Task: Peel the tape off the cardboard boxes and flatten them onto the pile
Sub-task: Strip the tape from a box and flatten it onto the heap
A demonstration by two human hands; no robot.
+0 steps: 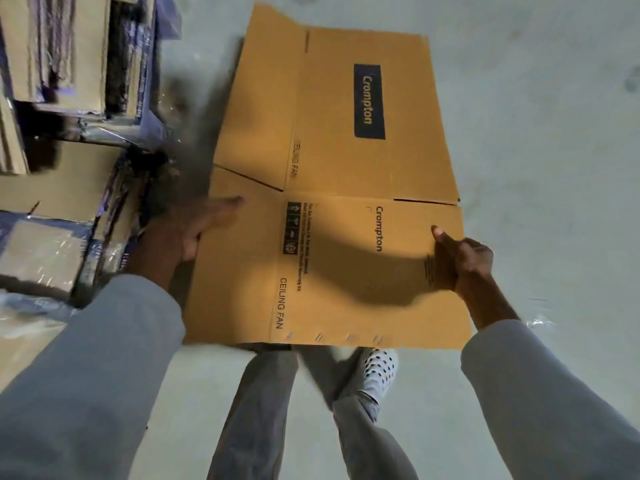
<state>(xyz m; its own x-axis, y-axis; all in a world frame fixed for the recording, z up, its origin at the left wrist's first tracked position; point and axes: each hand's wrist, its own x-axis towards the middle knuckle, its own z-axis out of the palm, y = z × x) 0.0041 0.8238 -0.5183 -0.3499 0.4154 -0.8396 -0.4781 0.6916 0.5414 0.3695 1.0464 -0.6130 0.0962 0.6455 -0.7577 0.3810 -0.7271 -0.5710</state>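
Observation:
A flattened brown cardboard box [346, 161], printed "Crompton" and "CEILING FAN", hangs level in front of me above the floor, its flaps spread out. My left hand [197, 226] grips its left edge, thumb on top and blurred by motion. My right hand [457, 261] pinches the right edge of the near panel, thumb on top. No tape shows on the upper face. A pile of flattened cardboard [59, 188] lies to the left of the box.
More stacked cardboard and clear plastic wrap [52, 50] fill the left side. Grey concrete floor [540, 133] spreads to the right and beyond the box. My legs and a white spotted shoe [375, 370] show below the box. A scrap of clear plastic [542, 320] lies at the right.

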